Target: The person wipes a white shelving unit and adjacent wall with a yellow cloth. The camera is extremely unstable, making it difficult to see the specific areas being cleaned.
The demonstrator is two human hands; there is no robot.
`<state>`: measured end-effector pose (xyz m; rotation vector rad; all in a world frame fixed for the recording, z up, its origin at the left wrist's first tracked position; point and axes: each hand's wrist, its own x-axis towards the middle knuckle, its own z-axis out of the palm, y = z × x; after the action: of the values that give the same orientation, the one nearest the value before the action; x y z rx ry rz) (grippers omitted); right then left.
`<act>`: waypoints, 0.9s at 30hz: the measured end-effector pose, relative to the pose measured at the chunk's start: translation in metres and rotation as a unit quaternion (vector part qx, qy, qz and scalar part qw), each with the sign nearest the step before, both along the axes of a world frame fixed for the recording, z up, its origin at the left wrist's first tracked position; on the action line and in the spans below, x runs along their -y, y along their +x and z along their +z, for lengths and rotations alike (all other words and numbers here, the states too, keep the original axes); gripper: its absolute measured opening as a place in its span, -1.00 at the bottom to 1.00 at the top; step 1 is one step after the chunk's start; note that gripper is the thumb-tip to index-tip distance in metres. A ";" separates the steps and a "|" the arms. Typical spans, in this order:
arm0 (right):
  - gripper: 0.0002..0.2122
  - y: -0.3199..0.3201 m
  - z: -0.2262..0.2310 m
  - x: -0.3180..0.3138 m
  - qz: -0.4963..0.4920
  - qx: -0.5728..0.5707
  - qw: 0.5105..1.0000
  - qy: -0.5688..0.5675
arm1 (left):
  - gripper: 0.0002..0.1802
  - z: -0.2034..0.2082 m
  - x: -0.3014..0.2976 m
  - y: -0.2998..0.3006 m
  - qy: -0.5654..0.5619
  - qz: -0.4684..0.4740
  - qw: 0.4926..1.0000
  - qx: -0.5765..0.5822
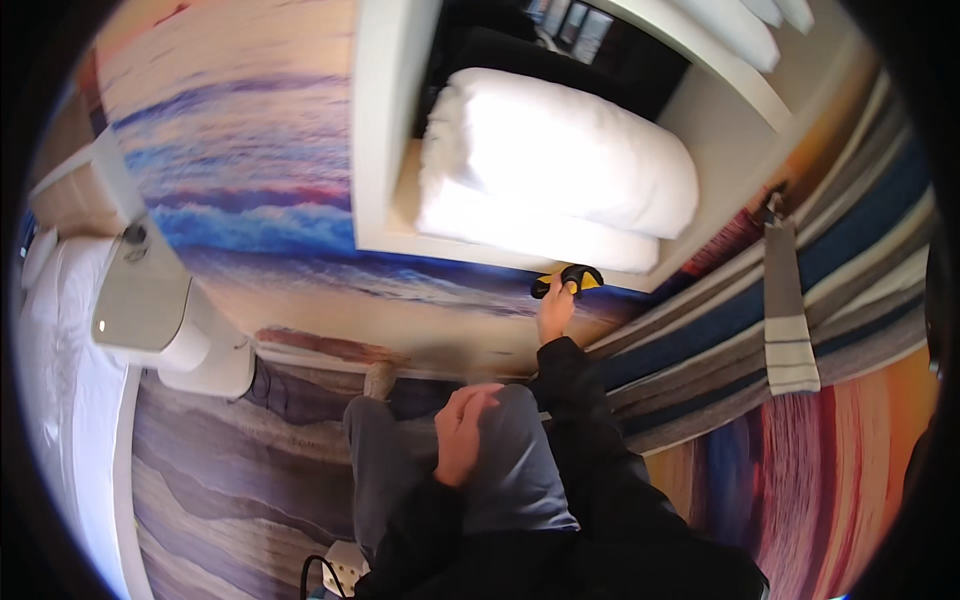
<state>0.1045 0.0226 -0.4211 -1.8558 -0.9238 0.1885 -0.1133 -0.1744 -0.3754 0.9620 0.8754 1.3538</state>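
Just beyond the fingertips of the right hand (555,312), and partly within its grip, sits a small black-and-yellow object (584,281), held right below the lower edge of the white shelf unit (383,170), in front of the patterned wall (400,285). The right hand is closed around its middle, so that part is covered by the fingers; what kind of object it is, and whether it touches the wall, I cannot tell. What shows is a dark, curved upper part over a bright yellow body, with a black end poking out to the left. The left hand (463,430) is well apart, over the bent knee, its fingers together and blurred; whether they are curled or straight is unclear. Glare washes out the rolled white bedding (560,150) above.
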 end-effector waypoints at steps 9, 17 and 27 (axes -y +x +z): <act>-0.57 -0.253 0.019 0.005 0.406 -0.108 0.904 0.084 | -0.69 -0.006 0.020 -0.097 -0.019 0.151 0.988 -0.034; -0.61 -0.228 0.025 0.016 0.463 -0.330 0.823 -0.011 | -0.73 0.027 0.057 -0.114 0.043 0.165 0.985 -0.026; -0.61 -0.163 0.090 0.105 0.444 -0.402 0.799 0.058 | -0.69 0.048 0.124 -0.095 0.114 0.112 0.987 -0.028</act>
<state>-0.0586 -0.0828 -0.3311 -0.9013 -1.0551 1.3475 -0.2082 -0.2982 -0.3275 1.1056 0.9049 1.6525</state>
